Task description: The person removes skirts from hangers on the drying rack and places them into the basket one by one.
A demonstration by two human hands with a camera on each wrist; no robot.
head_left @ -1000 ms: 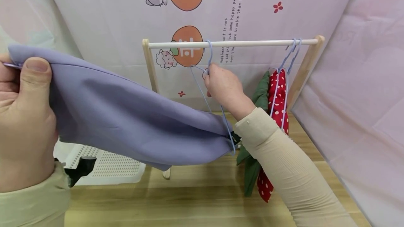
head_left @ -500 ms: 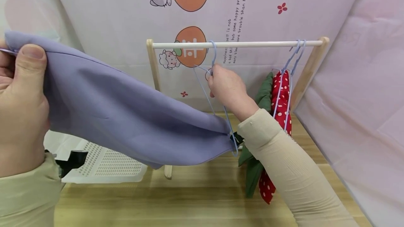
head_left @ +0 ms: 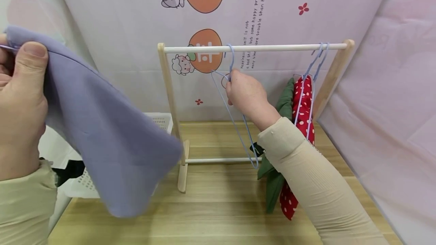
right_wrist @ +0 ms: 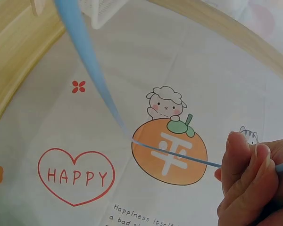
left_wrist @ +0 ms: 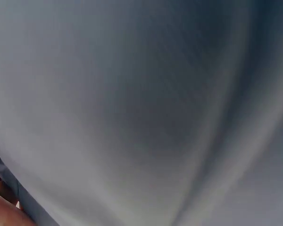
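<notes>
Head view: left hand (head_left: 20,112) pinches the lilac cloth (head_left: 102,131), letting it hang free, while right hand (head_left: 246,95) grips the blue hanger (head_left: 235,124), steadying it on the rail (head_left: 272,47).

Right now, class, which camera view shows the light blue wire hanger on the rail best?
The head view: the whole light blue wire hanger hangs from the white rail, gripped by the right hand. The right wrist view shows only wire segments; the left wrist view shows only cloth.
</notes>
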